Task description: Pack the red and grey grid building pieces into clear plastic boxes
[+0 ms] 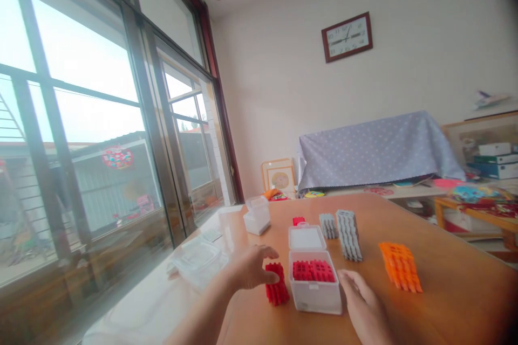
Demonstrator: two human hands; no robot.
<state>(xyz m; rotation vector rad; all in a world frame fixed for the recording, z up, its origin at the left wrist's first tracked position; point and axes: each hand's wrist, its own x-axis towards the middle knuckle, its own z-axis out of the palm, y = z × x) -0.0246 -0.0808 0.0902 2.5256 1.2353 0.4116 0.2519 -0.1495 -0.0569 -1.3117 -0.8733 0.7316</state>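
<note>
Reaching in from the lower left, the left hand (253, 267) comes over the bench (445, 291) with its arm straight and its palm facing down. Its fingers are loose and a little bent, and the thumb sticks up. The fingertips touch the top of the red block stack (277, 284), but they are not wrapped round it. The stack stands just beside the left wall of the clear box (314, 296).

The right hand (364, 307) lies flat and open, palm down, at the box's right front corner. More red blocks (313, 270) sit inside the box, and its lid (306, 238) is tipped back. Grey blocks (348, 234) and orange blocks (400, 267) stand further right.
</note>
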